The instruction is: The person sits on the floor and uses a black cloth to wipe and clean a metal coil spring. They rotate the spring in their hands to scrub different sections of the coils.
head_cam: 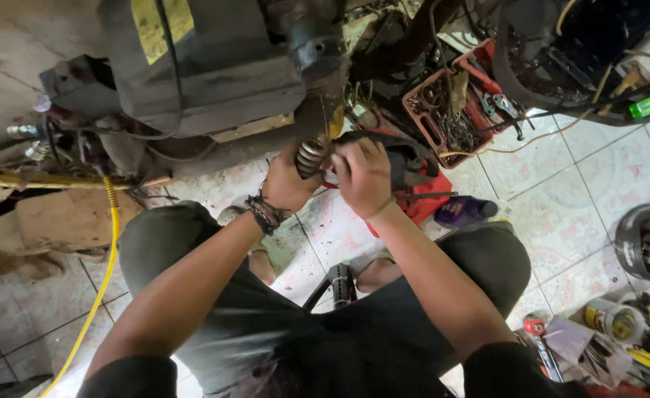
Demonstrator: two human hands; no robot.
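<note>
I sit on a tiled floor facing a dark, greasy machine body (214,81). My left hand (287,179), with a braided wristband, grips a ribbed metal coil spring (310,156) standing below a round shaft end (316,46). My right hand (363,177) is closed on a dark curved part (410,158) just to the right of the spring. The two hands almost touch. A red cloth (428,203) lies under the dark part.
A red tray (446,110) of tools and metal bits sits at the back right. A yellow hose (104,273) runs down the left. A purple bottle (461,211) lies by my right knee. Cans and tools (620,332) crowd the right edge; a black tool handle (340,284) lies between my legs.
</note>
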